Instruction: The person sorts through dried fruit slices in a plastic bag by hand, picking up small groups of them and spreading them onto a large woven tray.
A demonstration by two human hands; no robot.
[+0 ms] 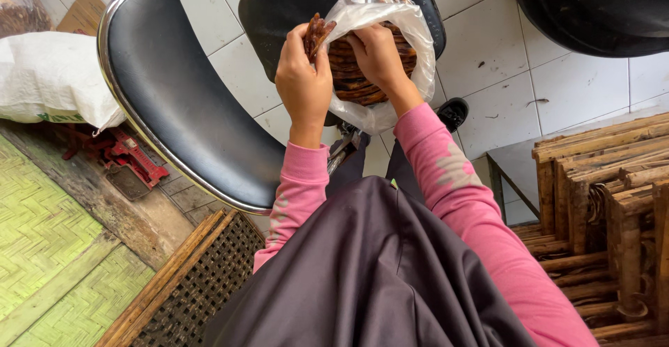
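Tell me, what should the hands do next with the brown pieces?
Probably slide the brown piece pinched in the left hand down into the plastic bag. It pokes above the rim, while the right hand is inside on the stack.

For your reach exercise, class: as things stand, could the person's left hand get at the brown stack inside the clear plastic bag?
Probably yes. The left hand is already at the bag's open mouth, pinching a brown piece at the stack's edge. The right hand lies over the stack's top, so only that side looks free.

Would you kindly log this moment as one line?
left hand: holds brown pieces | right hand: inside bag | bag on chair
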